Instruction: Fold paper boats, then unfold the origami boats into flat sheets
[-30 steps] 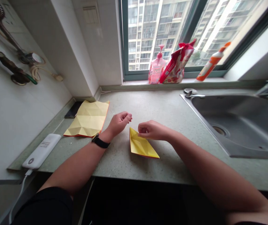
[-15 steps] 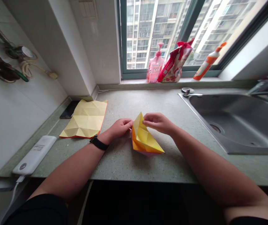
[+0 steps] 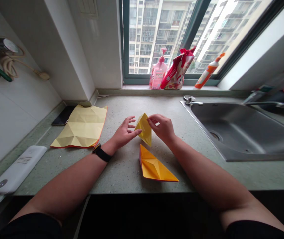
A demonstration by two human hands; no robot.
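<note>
The right grip [image 3: 162, 127] pinches a folded yellow paper [image 3: 144, 129] above an orange paper fold [image 3: 155, 166] on the surface [image 3: 122, 176], the left grip [image 3: 124, 132] spread beside it, a creased yellow sheet [image 3: 79, 127] and steel sink [image 3: 241, 129] to either side.

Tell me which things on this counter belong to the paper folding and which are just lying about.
In use:
left hand
right hand
held paper fold
lower paper fold
creased sheet

Lying about:
phone
power bank
sink
pink pump bottle
red bag
orange-capped bottle
</note>
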